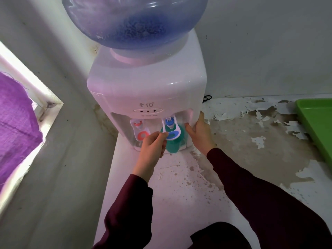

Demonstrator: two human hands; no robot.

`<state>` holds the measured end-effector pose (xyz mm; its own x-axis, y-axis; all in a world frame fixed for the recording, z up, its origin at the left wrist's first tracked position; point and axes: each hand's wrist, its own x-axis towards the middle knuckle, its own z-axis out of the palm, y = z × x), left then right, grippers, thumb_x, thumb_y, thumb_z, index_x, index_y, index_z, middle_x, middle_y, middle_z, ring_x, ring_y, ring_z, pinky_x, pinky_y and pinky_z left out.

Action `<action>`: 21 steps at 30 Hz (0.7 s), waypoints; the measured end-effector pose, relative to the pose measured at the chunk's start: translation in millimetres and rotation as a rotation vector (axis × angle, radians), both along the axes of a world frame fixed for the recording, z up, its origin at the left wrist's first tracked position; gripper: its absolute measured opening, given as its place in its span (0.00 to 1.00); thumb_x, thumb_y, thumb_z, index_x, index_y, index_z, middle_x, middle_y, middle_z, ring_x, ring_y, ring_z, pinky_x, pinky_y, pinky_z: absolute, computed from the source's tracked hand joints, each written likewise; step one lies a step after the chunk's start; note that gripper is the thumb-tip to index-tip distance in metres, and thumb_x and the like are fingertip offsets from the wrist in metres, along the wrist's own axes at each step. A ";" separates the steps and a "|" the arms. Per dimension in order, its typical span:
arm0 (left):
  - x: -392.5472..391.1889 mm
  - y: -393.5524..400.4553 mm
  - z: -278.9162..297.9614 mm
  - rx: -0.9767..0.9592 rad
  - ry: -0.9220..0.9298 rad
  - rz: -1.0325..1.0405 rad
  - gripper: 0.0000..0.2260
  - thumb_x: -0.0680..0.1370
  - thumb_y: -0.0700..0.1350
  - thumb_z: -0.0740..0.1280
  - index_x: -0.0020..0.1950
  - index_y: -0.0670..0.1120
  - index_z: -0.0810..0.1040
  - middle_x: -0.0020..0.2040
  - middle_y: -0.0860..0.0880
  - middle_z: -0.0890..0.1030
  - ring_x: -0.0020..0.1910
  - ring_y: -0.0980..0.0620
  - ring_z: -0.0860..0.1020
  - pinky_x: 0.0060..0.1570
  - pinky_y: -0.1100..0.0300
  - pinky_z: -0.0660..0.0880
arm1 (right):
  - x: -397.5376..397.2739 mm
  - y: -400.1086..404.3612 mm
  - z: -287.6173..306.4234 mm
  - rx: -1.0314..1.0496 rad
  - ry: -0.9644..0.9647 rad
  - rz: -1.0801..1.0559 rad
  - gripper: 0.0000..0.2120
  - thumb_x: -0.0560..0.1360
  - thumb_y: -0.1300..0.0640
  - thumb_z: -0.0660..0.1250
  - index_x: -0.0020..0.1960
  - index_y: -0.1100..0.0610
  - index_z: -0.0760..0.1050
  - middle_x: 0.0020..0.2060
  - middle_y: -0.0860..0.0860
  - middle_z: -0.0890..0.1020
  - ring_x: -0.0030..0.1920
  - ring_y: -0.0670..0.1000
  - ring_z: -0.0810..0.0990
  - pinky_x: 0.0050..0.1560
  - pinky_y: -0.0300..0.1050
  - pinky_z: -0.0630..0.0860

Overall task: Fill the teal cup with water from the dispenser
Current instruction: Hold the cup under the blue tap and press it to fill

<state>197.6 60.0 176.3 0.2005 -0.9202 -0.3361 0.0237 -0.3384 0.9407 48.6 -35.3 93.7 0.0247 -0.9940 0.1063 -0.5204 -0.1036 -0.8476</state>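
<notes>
A white water dispenser (147, 90) stands in the corner with a large blue bottle (134, 20) on top. The teal cup (173, 147) stands upright under the blue tap (169, 123), partly hidden by the blue tap lever (173, 134). My left hand (153, 146) pinches the end of that lever, right beside the cup. My right hand (199, 133) lies flat against the dispenser's right front corner, fingers apart, holding nothing. A red tap with its lever (141, 131) is to the left.
The dispenser sits on a white counter (179, 186) with peeling, stained paint. A green tray (318, 123) lies at the right edge. A window frame with purple cloth (16, 123) is at the left. A black cord (206, 98) runs behind the dispenser.
</notes>
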 end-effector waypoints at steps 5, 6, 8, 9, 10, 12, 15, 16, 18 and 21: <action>-0.2 0.4 -2.4 -0.008 0.030 -0.002 0.11 0.79 0.46 0.62 0.47 0.38 0.76 0.31 0.49 0.70 0.28 0.55 0.66 0.31 0.61 0.64 | 0.6 1.3 0.6 0.008 -0.022 0.011 0.26 0.77 0.52 0.63 0.70 0.58 0.57 0.41 0.46 0.75 0.36 0.41 0.74 0.30 0.27 0.68; 0.1 -0.1 -2.7 -0.006 0.033 -0.004 0.11 0.79 0.46 0.62 0.47 0.38 0.76 0.31 0.50 0.70 0.28 0.55 0.66 0.31 0.61 0.64 | 0.4 1.4 0.6 0.009 -0.029 0.012 0.26 0.77 0.52 0.64 0.70 0.58 0.58 0.43 0.47 0.76 0.37 0.41 0.75 0.31 0.27 0.68; 0.8 -1.4 -3.3 0.002 0.038 -0.006 0.11 0.79 0.46 0.62 0.47 0.38 0.76 0.30 0.50 0.70 0.27 0.55 0.67 0.31 0.62 0.65 | 0.7 1.6 0.8 0.011 -0.037 0.007 0.26 0.76 0.53 0.64 0.69 0.58 0.58 0.44 0.48 0.76 0.37 0.39 0.74 0.30 0.26 0.68; 1.2 -1.9 -3.6 0.006 0.039 -0.007 0.11 0.79 0.46 0.62 0.46 0.39 0.76 0.30 0.50 0.71 0.27 0.55 0.67 0.31 0.61 0.66 | 1.2 1.5 0.8 0.013 -0.043 0.004 0.25 0.76 0.53 0.64 0.69 0.58 0.58 0.44 0.47 0.76 0.36 0.38 0.73 0.30 0.26 0.68; 1.6 -2.3 -3.9 0.007 0.039 -0.011 0.11 0.79 0.46 0.62 0.44 0.40 0.76 0.30 0.50 0.71 0.27 0.55 0.68 0.31 0.61 0.66 | 1.9 1.8 1.0 0.014 -0.051 0.001 0.25 0.76 0.53 0.64 0.69 0.58 0.59 0.43 0.46 0.76 0.37 0.39 0.73 0.31 0.27 0.68; 2.2 -3.1 -4.7 0.012 0.043 -0.017 0.11 0.79 0.47 0.62 0.43 0.42 0.77 0.30 0.50 0.72 0.27 0.56 0.68 0.32 0.61 0.67 | 2.6 1.9 1.2 0.010 -0.066 -0.005 0.25 0.76 0.53 0.64 0.68 0.58 0.59 0.44 0.45 0.75 0.38 0.42 0.74 0.33 0.27 0.68; 3.4 -3.7 -6.2 0.023 0.044 -0.023 0.11 0.78 0.48 0.62 0.44 0.42 0.77 0.30 0.50 0.73 0.27 0.56 0.69 0.32 0.61 0.68 | 2.4 2.8 1.9 0.002 -0.048 -0.010 0.25 0.76 0.52 0.64 0.68 0.58 0.59 0.42 0.46 0.74 0.38 0.45 0.74 0.33 0.29 0.68; 3.8 -3.6 -6.7 0.023 0.043 -0.026 0.11 0.78 0.48 0.62 0.44 0.41 0.77 0.30 0.50 0.73 0.27 0.56 0.69 0.33 0.61 0.68 | 2.5 3.1 2.2 0.001 -0.038 -0.009 0.25 0.77 0.52 0.64 0.68 0.58 0.59 0.41 0.46 0.74 0.38 0.46 0.74 0.30 0.28 0.69; 4.8 -2.8 -7.7 0.013 0.047 -0.031 0.11 0.78 0.48 0.62 0.45 0.41 0.77 0.30 0.50 0.73 0.27 0.55 0.70 0.33 0.60 0.68 | 2.5 4.0 2.5 0.000 -0.026 -0.007 0.25 0.77 0.52 0.64 0.69 0.58 0.58 0.41 0.47 0.74 0.38 0.47 0.75 0.29 0.26 0.69; 6.9 -1.4 -8.6 0.000 0.057 -0.036 0.11 0.78 0.48 0.63 0.45 0.40 0.77 0.30 0.50 0.73 0.28 0.55 0.70 0.32 0.61 0.68 | 2.9 4.9 4.4 0.003 -0.035 -0.009 0.26 0.77 0.52 0.63 0.69 0.57 0.58 0.48 0.51 0.77 0.44 0.50 0.77 0.37 0.29 0.71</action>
<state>204.5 58.7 167.7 0.1480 -0.9266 -0.3458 0.0654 -0.3397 0.9383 51.5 -30.4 98.1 0.0125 -0.9945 0.1044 -0.4910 -0.0970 -0.8657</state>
